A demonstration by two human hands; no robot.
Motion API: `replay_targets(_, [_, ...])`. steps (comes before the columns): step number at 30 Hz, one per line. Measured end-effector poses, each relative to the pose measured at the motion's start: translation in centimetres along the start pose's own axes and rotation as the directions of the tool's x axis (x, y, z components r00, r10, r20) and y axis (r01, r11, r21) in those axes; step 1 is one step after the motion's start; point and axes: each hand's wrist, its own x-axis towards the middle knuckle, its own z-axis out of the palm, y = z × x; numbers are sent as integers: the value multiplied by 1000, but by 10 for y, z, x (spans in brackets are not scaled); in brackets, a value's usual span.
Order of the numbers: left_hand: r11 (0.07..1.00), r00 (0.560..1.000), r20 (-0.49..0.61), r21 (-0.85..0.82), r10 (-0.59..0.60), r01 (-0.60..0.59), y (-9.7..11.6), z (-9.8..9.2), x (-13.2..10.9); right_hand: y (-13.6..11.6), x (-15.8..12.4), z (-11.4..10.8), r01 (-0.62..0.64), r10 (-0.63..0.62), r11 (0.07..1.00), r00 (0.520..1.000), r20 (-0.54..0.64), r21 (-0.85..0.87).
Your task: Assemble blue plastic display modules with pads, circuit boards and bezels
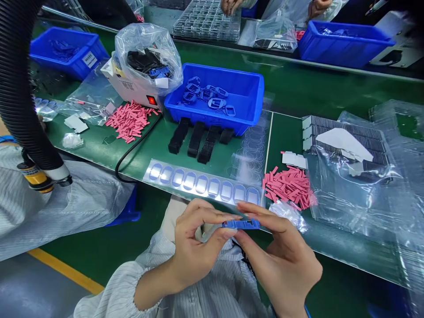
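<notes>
Between my two hands, just in front of the table edge, is a thin blue plastic frame [241, 224], seen edge-on. My left hand [198, 238] pinches its left end between thumb and fingers. On the other end, the thumb and fingers of my right hand [278, 247] grip it too. Just beyond, a strip of clear oval films [201, 183] lies along the table edge. A heap of pink strips [289, 186] sits to the right of it. Farther back stands a blue bin [247, 84] with several blue plastic frames [206, 93] inside.
Black strap-like pieces [197, 139] lie before the bin. Left are another pink heap [129, 121] and a bag of dark parts [149, 57]. A black hose [20, 79] hangs at far left. Plastic sheets [361, 194] cover the right. A co-worker's hands [230, 5] show across the table.
</notes>
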Motion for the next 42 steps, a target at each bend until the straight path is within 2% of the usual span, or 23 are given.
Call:
replay_targets(2, [999, 1000, -8, 46, 19, -18, -3, -4, -1, 0, 4, -5, -50, 49, 999, 995, 91, 1])
replay_targets(5, [994, 997, -2, 82, -78, 78, -5, -10, -2, 2, 11, -12, -192, 180, 981, 954, 240, 27])
replay_targets(8, [983, 983, 59, 68, -172, 168, -5, -14, -3, 5, 15, -15, -251, 232, 967, 939, 254, 47])
replay_targets(10, [982, 981, 81, 88, -175, 168, -6, -14, -3, 7, 16, -15, -255, 232, 965, 939, 253, 61])
replay_targets(13, [978, 987, 43, 144, -157, 150, -8, -14, -2, 10, 16, -15, -231, 200, 970, 939, 280, 81])
replay_targets(16, [976, 985, 43, 148, -170, 162, -9, -15, 1, 12, 16, -18, -168, 137, 983, 939, 316, 73])
replay_targets(22, [972, 962, 162, 123, -221, 202, -4, -17, 7, 10, 13, -22, -70, 51, 996, 951, 305, 52])
replay_targets(26, [953, 927, 245, -35, -284, 301, -2, -19, 11, 12, 10, -21, -10, -10, 997, 970, 243, 80])
replay_targets(28, [914, 887, 329, -136, -323, 383, -1, -21, 13, 15, 10, -23, 118, -124, 992, 967, 222, 42])
replay_targets(31, [819, 808, 416, -211, -418, 533, 3, -27, 17, 21, 8, -25, 397, -367, 915, 895, 253, -76])
replay_targets(32, [803, 795, 424, -219, -434, 555, 4, -28, 17, 23, 7, -26, 456, -420, 885, 869, 261, -94])
replay_targets(33, [805, 798, 418, -218, -433, 551, 6, -30, 17, 24, 5, -25, 471, -438, 878, 865, 244, -91])
replay_targets(34, [826, 816, 402, -208, -416, 524, 7, -31, 17, 24, 2, -24, 434, -415, 899, 888, 198, -65])
replay_targets(35, [858, 844, 374, -193, -384, 476, 9, -31, 16, 23, -1, -23, 346, -340, 938, 929, 150, -16])
replay_targets(37, [926, 908, 300, -149, -292, 347, 10, -30, 14, 18, -6, -19, 80, -90, 990, 992, 87, 114])
replay_targets(38, [955, 934, 270, -117, -235, 274, 11, -29, 13, 15, -8, -16, -47, 34, 985, 996, 76, 168])
replay_targets(40, [992, 965, 238, -39, -110, 123, 10, -27, 10, 6, -10, -12, -239, 224, 946, 970, 94, 217])
replay_targets(42, [999, 972, 234, 45, 1, -12, 8, -24, 7, -1, -10, -10, -355, 338, 905, 935, 111, 234])
